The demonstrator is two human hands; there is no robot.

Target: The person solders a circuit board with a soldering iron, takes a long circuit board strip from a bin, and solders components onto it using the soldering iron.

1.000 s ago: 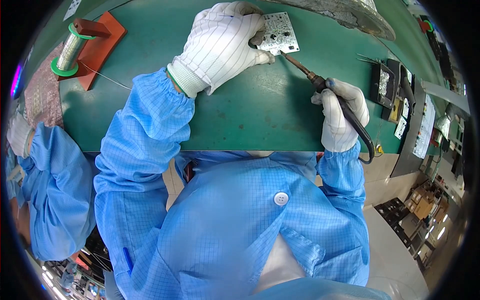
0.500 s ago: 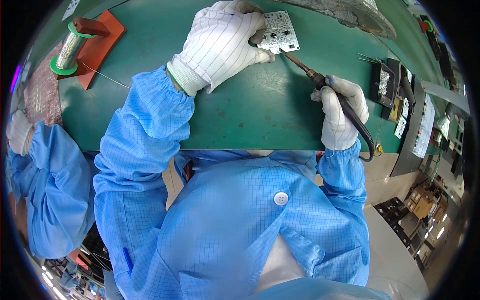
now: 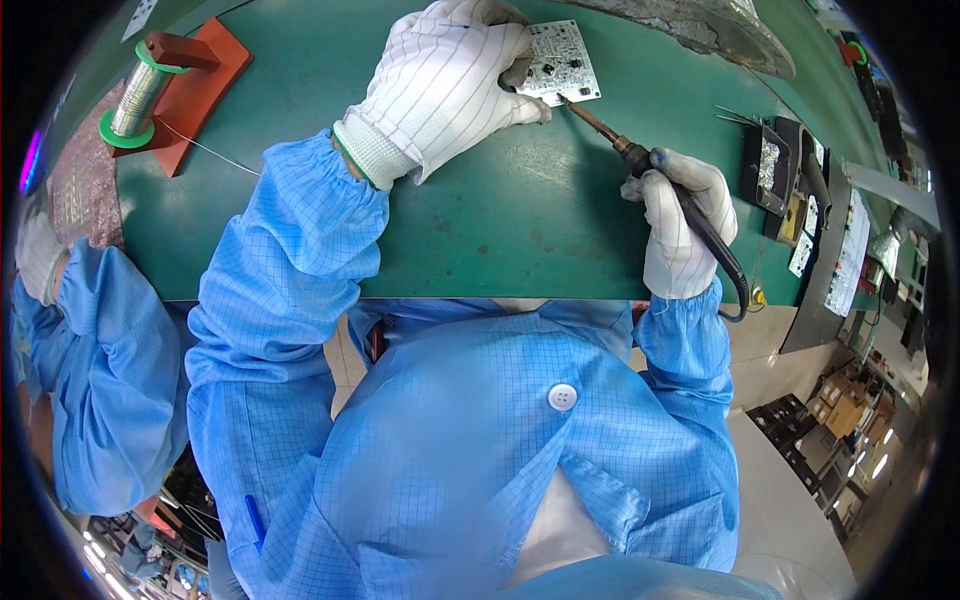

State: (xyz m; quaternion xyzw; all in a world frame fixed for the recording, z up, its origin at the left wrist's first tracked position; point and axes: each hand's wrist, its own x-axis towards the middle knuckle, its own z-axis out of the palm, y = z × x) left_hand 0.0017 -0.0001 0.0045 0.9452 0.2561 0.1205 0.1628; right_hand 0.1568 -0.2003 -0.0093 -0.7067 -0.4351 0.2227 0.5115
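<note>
A white circuit board with small dark parts lies on the green bench top. At its left edge is my left hand, in a striped white glove, with fingers curled and thumb closed against the board. Part of those fingers is hidden behind the hand. My right hand, also gloved, grips a soldering iron by its dark handle. The iron slants up to the left, and its tip meets the board's near edge. Solder wire runs from a spool and disappears behind my left sleeve.
The spool hangs on a red-brown stand at the left. A black iron holder with a tray of metallic bits stands at the right. A large grey metal piece juts over the far edge. A co-worker's gloved hand is at far left.
The soldering iron's tip has shifted very slightly along the board's near edge. At far left the co-worker's hand has moved a little. My left hand stays in place on the board.
</note>
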